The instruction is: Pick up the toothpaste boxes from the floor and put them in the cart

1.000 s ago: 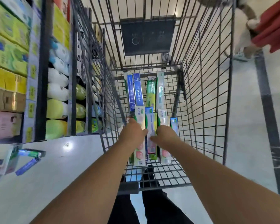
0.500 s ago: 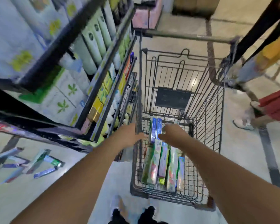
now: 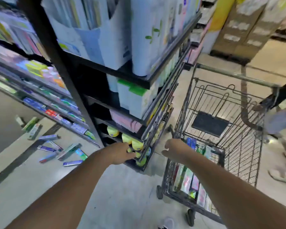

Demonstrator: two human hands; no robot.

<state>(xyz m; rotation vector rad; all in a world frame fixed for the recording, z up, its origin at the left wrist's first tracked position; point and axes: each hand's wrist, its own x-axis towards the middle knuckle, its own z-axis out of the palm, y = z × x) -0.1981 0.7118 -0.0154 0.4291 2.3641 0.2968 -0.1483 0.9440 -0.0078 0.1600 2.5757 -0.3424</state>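
Note:
Several toothpaste boxes (image 3: 68, 151) lie scattered on the pale floor at the left, in blue, green and white. The wire shopping cart (image 3: 224, 151) stands at the right, with several toothpaste boxes (image 3: 188, 180) lying flat in its bottom. My left hand (image 3: 120, 152) hovers empty in front of the shelf's bottom corner, fingers loosely curled. My right hand (image 3: 173, 150) is empty with fingers apart, just left of the cart's near rim. Neither hand touches a box.
A tall black shelf unit (image 3: 139, 100) full of bottles and packs stands between the floor boxes and the cart. A longer shelf row (image 3: 40, 100) runs along the left. Another person's legs (image 3: 281, 123) stand by the cart handle at the right.
Both hands have come up out of the cart, leaving the boxes in it. My view has risen and swung left, bringing the shelf unit and the scattered floor boxes into sight.

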